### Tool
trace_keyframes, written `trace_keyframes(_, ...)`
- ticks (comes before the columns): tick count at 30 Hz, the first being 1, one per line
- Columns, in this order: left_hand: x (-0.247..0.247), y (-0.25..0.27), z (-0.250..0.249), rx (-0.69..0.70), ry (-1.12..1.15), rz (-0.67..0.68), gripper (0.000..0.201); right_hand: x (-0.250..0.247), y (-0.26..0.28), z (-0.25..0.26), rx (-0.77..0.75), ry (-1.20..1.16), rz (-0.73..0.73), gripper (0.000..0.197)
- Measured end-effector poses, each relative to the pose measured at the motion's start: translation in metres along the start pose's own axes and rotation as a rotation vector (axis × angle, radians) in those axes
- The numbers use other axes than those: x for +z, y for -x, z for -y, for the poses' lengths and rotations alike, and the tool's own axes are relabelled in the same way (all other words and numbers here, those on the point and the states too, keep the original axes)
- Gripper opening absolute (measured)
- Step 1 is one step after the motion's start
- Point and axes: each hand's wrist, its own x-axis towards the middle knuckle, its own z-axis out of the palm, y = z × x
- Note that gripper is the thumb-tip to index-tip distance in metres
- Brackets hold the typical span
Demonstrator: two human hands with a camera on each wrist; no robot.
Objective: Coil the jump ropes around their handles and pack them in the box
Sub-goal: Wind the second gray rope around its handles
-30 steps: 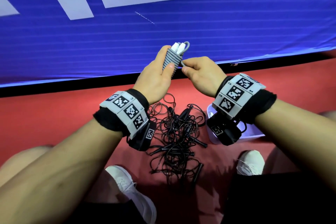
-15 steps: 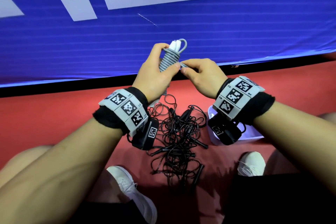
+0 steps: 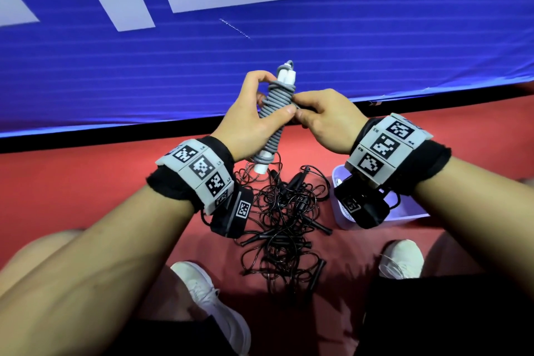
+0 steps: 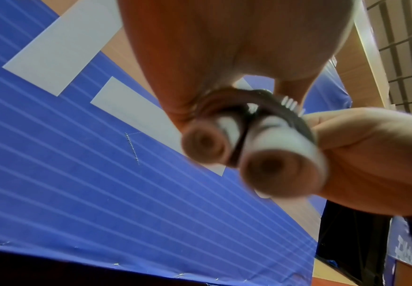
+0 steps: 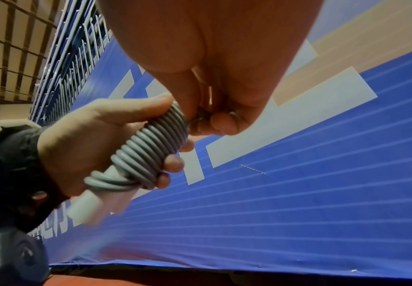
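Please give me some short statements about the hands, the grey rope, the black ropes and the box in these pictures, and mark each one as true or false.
1. The left hand grips the grey rope bundle. True.
2. The right hand rests open on the floor. False: it pinches the grey cord at the bundle's side.
3. The black ropes are already coiled around their handles. False: they lie in a loose tangle on the red floor.
4. The grey cord is wound around two white handles held side by side. True.
5. The box stands to the left of the black ropes. False: it stands to their right, under the right wrist.
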Motion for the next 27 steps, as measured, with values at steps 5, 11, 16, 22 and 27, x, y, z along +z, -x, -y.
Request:
trace_keyframes(5, 0.002, 0.001, -0.004, -0.020, 0.052, -0.028, 0.039, 0.003, 0.002, 0.000, 0.030, -0.038, -0.032, 0.018)
trace_keyframes(11, 0.003, -0.004, -0.002, -0.002, -0.106, -0.125, 0.033, 0.002, -0.002, 0.009, 0.039, -0.012, -0.040, 0.023)
trace_keyframes(16, 0.000, -0.007, 0.004, -0.031, -0.189, -0.141, 0.030, 0.004, -0.002, 0.008, 0.005, 0.020, -0.042, 0.024)
trace_keyframes(22, 0.002, -0.006, 0.002, -0.111, -0.115, -0.052, 0.020, 0.002, 0.001, 0.003, 0.047, 0.008, -0.040, 0.019)
trace_keyframes(27, 0.000, -0.001, 0.004, -0.045, -0.050, 0.015, 0.041, 0.000, 0.001, 0.000, 0.063, -0.036, -0.041, 0.021)
